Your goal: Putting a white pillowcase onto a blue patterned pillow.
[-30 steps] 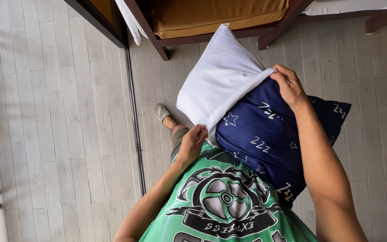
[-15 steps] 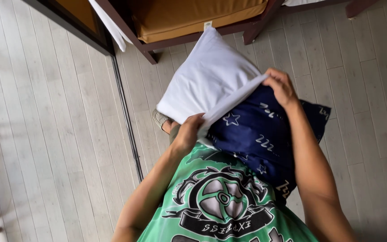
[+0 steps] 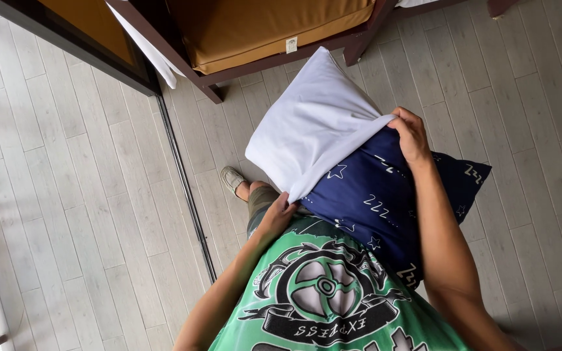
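Observation:
I hold a pillow against my body; its near half is dark blue with white stars (image 3: 372, 201), and a white pillowcase (image 3: 313, 123) covers its far half. My left hand (image 3: 278, 214) grips the lower left edge of the white pillowcase near my green printed shirt (image 3: 320, 299). My right hand (image 3: 411, 133) grips the pillowcase's open edge at the upper right, on top of the blue pillow.
A dark wooden seat frame with an orange-brown cushion (image 3: 261, 32) stands just beyond the pillow. A white cloth (image 3: 147, 45) hangs off its left side. Pale plank flooring (image 3: 66, 195) with a dark floor track (image 3: 187, 195) runs to my left. My shoe (image 3: 232, 179) shows below the pillow.
The white pillowcase has slid further over the blue pillow. My right hand has moved along the pillow with the edge. The camera view shifted slightly.

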